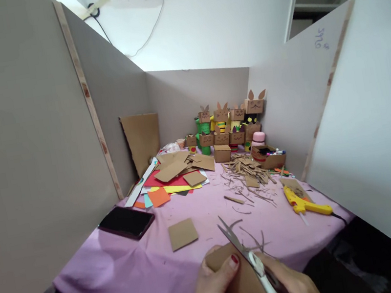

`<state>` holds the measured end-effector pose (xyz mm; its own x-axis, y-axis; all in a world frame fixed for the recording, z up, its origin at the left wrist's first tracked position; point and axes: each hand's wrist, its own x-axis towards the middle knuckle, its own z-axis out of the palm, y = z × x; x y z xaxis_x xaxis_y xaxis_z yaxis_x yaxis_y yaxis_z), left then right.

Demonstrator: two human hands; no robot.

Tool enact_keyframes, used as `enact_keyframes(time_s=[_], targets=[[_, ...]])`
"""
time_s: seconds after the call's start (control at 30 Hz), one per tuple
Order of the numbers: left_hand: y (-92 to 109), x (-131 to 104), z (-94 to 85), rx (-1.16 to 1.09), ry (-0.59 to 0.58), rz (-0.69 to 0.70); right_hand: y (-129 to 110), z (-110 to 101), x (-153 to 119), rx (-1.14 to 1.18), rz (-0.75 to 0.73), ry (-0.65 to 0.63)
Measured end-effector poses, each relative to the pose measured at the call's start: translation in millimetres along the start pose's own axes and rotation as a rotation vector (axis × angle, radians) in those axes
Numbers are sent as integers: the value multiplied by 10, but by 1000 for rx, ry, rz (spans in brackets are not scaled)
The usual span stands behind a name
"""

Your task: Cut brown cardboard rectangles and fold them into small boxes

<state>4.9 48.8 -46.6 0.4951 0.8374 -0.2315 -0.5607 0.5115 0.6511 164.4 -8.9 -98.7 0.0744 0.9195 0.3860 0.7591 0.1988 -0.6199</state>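
Note:
My left hand (217, 281) grips a piece of brown cardboard (241, 285), its thumb pressed on the upper face. Closed around the white handles of a pair of scissors (237, 244), my right hand (293, 279) is just to the right of it. The scissor blades are slightly apart and point up and left, lying along the cardboard's right edge. Thin curled cardboard strips (257, 240) lie beyond the blades. A square cardboard piece (183, 234) rests flat on the pink cloth, ahead of my left hand.
A dark phone (126, 222) lies at left. Cardboard sheets and coloured paper (159, 196) are piled behind it. Cardboard scraps (247, 168) heap at centre right, near a yellow glue gun (303, 202). Several cardboard animal figures (222, 137) stand at the back. Grey panels (200, 84) enclose the table.

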Motion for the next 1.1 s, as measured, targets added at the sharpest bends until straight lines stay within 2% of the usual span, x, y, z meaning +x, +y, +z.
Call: enact_keyframes(time_s=[0.17,0.33,0.4,0.53,0.63,0.73,0.77,0.83,0.87,0.9,0.93,0.97,1.0,1.03,1.1], targets=[[3,117,0,35,23,35,-25,36,106,60,28,46],[29,219,13,43,35,24,-150,-59,247,146,29,-72],[47,240,27,55,51,17,-158,-143,335,63,78,-99],[93,310,21,70,148,31,-19,-302,601,-323,219,-65],[128,413,-45,69,230,76,130,-381,781,-334,186,-44],[151,510,-133,64,296,106,222,-430,776,-276,136,2],[154,530,-158,62,307,110,252,-427,711,-247,135,46],[155,550,-194,59,320,111,348,-361,489,-79,202,241],[153,551,-205,58,325,107,423,-295,344,177,282,438],[151,548,-210,58,333,100,520,-210,189,517,414,696],[147,541,-211,59,341,90,634,-116,38,608,507,864],[143,531,-208,61,349,80,760,-21,-97,662,579,955],[138,518,-200,63,354,69,892,63,-204,724,658,1017],[133,503,-189,64,355,60,1022,130,-276,796,731,1020],[126,469,-162,66,348,48,1256,199,-307,968,796,892]])
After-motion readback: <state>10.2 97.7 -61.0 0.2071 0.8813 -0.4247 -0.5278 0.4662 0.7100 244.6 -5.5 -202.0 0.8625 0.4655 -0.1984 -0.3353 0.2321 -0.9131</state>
